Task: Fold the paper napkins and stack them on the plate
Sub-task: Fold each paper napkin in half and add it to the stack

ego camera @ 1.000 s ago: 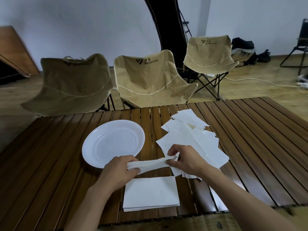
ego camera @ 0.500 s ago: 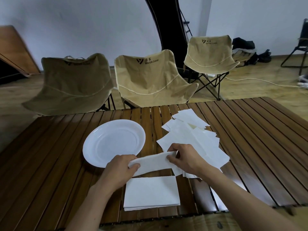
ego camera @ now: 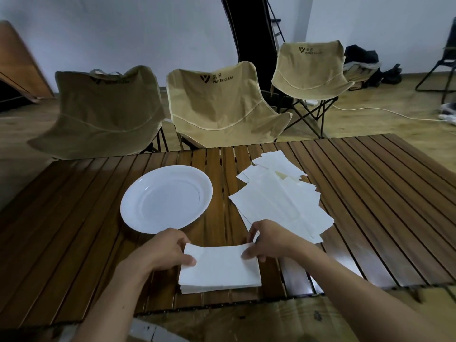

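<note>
A white plate (ego camera: 165, 197) sits bare on the slatted wooden table, left of centre. To its right lies a loose spread of unfolded white napkins (ego camera: 281, 201). Near the table's front edge rests a small stack of folded napkins (ego camera: 219, 269). My left hand (ego camera: 167, 248) pinches the far left corner of the top folded napkin, thumb on top. My right hand (ego camera: 267, 239) pinches its far right corner. The napkin lies flat on the stack between both hands.
The wooden table (ego camera: 370, 193) stretches wide to the right and left. Three tan folding chairs (ego camera: 222, 104) stand behind its far edge. A cable and bags lie on the floor at the back right.
Both hands have lowered the folded napkin from mid-air down onto the stack near the front edge, moving toward me.
</note>
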Tool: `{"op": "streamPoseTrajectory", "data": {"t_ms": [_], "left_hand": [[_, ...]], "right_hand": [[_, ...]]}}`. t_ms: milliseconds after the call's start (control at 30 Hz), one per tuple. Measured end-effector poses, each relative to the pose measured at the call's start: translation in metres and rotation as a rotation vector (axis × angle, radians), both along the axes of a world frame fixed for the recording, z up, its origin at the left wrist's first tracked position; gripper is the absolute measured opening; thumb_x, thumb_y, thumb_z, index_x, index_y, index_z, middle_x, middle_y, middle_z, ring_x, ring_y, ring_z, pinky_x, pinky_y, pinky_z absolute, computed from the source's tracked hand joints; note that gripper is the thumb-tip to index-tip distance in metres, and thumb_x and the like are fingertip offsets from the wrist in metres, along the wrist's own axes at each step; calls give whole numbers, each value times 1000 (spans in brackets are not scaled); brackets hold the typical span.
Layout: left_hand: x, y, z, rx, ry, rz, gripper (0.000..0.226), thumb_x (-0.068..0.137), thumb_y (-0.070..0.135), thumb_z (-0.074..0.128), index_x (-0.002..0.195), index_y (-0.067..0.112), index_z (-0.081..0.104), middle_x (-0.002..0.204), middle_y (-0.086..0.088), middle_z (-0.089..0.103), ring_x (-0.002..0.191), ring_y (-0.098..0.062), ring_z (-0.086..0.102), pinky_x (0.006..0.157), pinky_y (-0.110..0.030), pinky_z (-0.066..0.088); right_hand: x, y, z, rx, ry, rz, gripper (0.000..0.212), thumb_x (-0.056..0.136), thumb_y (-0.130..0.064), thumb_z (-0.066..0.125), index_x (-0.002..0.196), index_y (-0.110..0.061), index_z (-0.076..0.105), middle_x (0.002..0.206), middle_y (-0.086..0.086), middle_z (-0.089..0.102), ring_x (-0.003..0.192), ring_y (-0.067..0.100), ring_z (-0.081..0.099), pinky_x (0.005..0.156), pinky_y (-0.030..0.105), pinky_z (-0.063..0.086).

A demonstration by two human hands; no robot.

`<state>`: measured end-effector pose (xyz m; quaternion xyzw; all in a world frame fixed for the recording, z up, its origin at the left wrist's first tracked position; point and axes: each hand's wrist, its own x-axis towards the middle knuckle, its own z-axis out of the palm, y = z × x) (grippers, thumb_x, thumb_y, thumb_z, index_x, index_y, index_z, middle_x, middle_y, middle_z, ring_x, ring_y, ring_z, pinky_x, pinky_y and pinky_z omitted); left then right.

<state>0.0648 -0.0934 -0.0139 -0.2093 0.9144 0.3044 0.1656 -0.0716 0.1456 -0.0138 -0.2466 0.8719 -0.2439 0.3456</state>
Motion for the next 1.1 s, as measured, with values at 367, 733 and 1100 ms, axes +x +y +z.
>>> {"op": "streamPoseTrajectory", "data": {"t_ms": [367, 733, 1100], "left_hand": [[-11, 12, 8, -305, 309, -52, 30, 76, 51, 81, 93, 35, 63, 75, 16, 61, 72, -9, 63, 65, -20, 48], [-24, 27, -4, -270, 356, -88, 19, 90, 44, 71, 106, 35, 66, 86, 18, 65, 79, -6, 64, 75, -17, 52], [-22, 27, -4, -257, 365, -68, 21, 90, 46, 70, 108, 36, 67, 87, 19, 66, 80, -6, 65, 78, -20, 54]], "right_hand": [[-15, -1, 5, 53, 540, -240, 42, 82, -56, 73, 107, -24, 62, 94, -5, 65, 87, 15, 65, 65, 24, 44], [-57, 23, -17, 276, 803, -425, 71, 69, -68, 73, 115, -16, 55, 114, 7, 57, 109, 28, 51, 91, 40, 45], [-57, 20, -9, -31, 733, -406, 15, 94, -28, 63, 103, -19, 55, 86, -4, 62, 71, 19, 53, 60, 28, 39]]}}
